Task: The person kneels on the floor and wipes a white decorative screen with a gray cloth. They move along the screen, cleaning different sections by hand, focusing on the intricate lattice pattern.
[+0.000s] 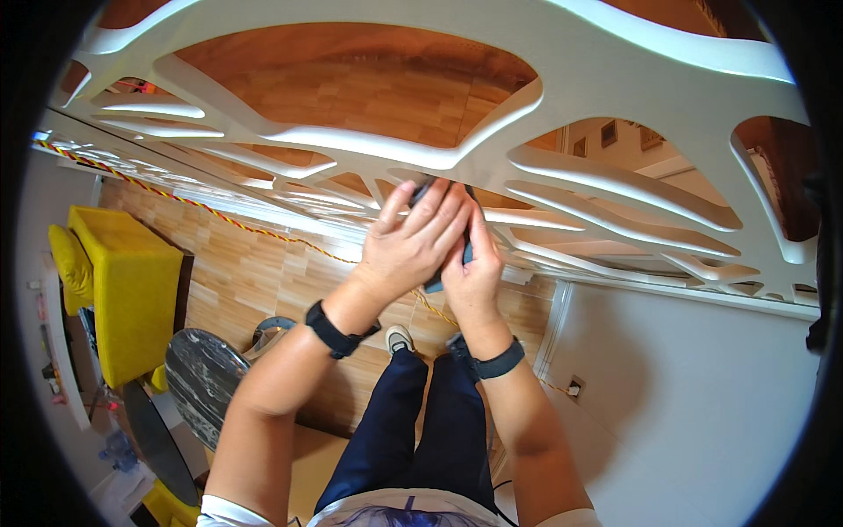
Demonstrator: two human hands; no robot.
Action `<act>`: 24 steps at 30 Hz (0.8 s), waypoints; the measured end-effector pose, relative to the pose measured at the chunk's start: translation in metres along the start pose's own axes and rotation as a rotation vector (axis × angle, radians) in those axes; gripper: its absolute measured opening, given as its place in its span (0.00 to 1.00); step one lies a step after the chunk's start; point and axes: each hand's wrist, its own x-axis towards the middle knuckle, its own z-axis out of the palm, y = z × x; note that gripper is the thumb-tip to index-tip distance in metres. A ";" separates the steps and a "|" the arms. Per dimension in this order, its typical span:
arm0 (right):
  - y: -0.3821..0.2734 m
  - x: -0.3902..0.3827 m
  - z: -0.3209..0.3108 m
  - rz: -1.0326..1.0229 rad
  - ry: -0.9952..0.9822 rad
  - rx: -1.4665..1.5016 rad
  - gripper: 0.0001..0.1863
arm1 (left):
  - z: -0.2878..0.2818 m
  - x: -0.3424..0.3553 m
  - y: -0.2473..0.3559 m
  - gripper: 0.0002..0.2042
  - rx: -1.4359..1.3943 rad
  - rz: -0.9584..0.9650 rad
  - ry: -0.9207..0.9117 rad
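Both my hands are raised at the middle of the view, against a white cut-out panel [487, 145] with curved openings. Between them is a dark hand-held tool [434, 284], mostly covered by my fingers, so its exact kind is hidden. My left hand [411, 241] lies over its top with the fingers close together. Wrapped around the tool's body from the right is my right hand [474, 279]. The tool's upper end is at the panel's lower rim; whether it touches cannot be made out. Each wrist wears a black strap.
A red-and-yellow twisted cord [219, 213] crosses from the far left and passes below my hands. A wall socket [575, 386] with a plug is at the right. Left stand a yellow armchair [136, 290] and a dark marbled round table [204, 378]. Wood-look flooring [233, 272] lies below.
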 end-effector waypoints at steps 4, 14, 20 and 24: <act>-0.018 0.004 0.022 0.018 -0.044 0.231 0.23 | -0.022 -0.003 -0.034 0.14 0.095 -0.018 -0.042; 0.006 0.012 -0.043 -0.349 -0.204 -0.747 0.19 | 0.020 -0.015 0.033 0.22 0.083 -0.077 -0.084; -0.009 0.040 -0.109 -0.405 -0.222 -0.800 0.19 | 0.027 0.028 0.106 0.22 -0.489 -0.489 0.069; -0.007 0.046 -0.130 -0.512 -0.040 -0.781 0.18 | 0.023 0.052 0.129 0.19 -0.643 -0.516 0.171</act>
